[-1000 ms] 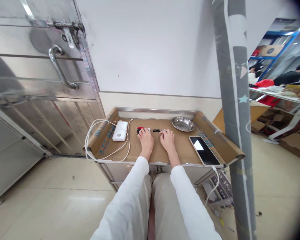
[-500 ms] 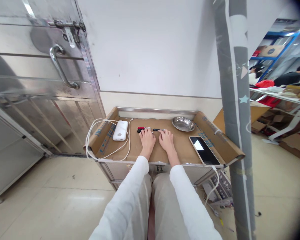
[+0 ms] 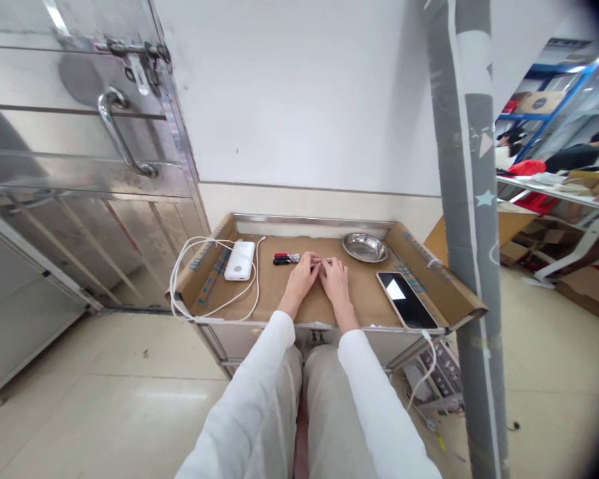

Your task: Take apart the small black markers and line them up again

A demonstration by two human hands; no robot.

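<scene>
My left hand [image 3: 302, 278] and my right hand [image 3: 334, 279] meet at the middle of the cardboard-lined cart top [image 3: 269, 299]. Their fingers are closed together around a slim black pen, now mostly hidden behind the fingertips. Just left of my left hand, a red pen [image 3: 284, 255] and a black pen [image 3: 283, 261] lie side by side. A round steel dish [image 3: 365, 247] sits behind my right hand, toward the back right.
A white power bank [image 3: 239, 260] with a looped white cable [image 3: 176, 276] lies on the left. On the right is a phone [image 3: 406, 301] with a cable plugged in. A grey wrapped pole [image 3: 472, 199] stands beside the cart; people work at a table behind it.
My left hand has moved right, from the red and black pens to the pen at my right hand. The pair of pens is now uncovered. My right hand has barely shifted.
</scene>
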